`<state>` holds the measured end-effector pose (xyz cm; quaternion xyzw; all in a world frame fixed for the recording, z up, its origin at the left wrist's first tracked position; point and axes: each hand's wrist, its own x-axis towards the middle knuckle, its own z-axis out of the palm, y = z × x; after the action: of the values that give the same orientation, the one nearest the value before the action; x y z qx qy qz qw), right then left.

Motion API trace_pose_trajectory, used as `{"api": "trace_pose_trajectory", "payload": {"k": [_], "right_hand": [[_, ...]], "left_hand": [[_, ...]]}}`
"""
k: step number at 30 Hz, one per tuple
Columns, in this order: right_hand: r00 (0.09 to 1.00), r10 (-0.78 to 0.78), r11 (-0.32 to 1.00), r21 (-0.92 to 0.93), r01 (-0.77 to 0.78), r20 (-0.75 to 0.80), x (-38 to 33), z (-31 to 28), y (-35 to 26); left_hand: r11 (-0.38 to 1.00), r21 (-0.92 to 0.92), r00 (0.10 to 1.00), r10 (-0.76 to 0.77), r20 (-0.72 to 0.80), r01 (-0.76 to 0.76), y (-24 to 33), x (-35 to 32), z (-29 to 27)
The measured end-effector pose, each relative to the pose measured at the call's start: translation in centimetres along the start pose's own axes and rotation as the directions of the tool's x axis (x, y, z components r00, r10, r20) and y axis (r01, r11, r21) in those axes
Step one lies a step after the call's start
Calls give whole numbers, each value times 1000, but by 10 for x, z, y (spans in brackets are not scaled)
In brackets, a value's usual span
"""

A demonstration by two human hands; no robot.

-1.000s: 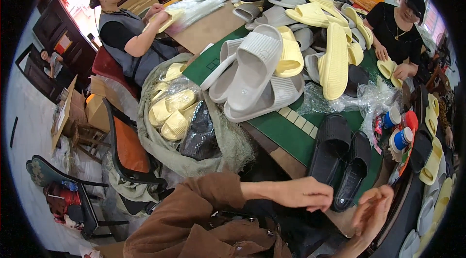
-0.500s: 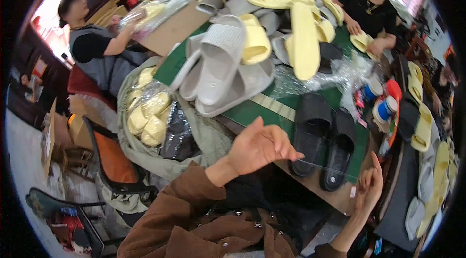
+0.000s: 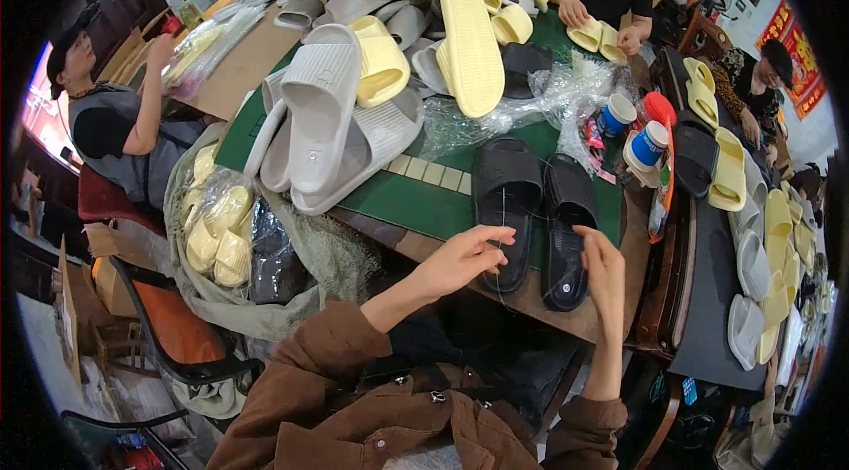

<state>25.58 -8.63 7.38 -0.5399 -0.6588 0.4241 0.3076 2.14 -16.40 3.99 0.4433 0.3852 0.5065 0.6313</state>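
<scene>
A pair of black slide slippers lies at the table's near edge, a left slipper (image 3: 508,196) and a right slipper (image 3: 568,222). Over the heel part of the left one, my left hand (image 3: 460,265) is closed in a pinch on a thin clear strand (image 3: 503,205). The strand runs up toward the slipper's strap and loops down below my fingers. My right hand (image 3: 605,268) is beside the right slipper, fingers bent and apart, the tips at its outer edge. Whether they touch it, I cannot tell.
Grey slippers (image 3: 323,107) and yellow slippers (image 3: 473,54) are heaped ahead. Crumpled clear film (image 3: 531,107) and blue-and-white cups (image 3: 650,145) lie beyond the black pair. A sack (image 3: 309,249) holds bagged slippers at left. Rows of slippers fill a bench (image 3: 707,293) at right. Co-workers sit around.
My hands have moved up over the black slippers, the right one shifting left toward its slipper. The strand, earlier stretched between my hands, now hangs at the left slipper. The view has shifted.
</scene>
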Motion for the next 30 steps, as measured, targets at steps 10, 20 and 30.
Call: {"api": "trace_pose_trajectory", "payload": {"k": [10, 20, 30], "right_hand": [[998, -59, 975, -215, 57, -7, 18, 27, 18], [984, -178, 954, -242, 179, 28, 20, 26, 25], [990, -141, 990, 11, 141, -20, 26, 23, 48]], "left_hand": [[842, 538, 982, 126, -137, -33, -11, 49, 4], [356, 930, 863, 495, -99, -98, -38, 84, 23], [250, 968, 872, 472, -133, 12, -43, 110, 30]]}}
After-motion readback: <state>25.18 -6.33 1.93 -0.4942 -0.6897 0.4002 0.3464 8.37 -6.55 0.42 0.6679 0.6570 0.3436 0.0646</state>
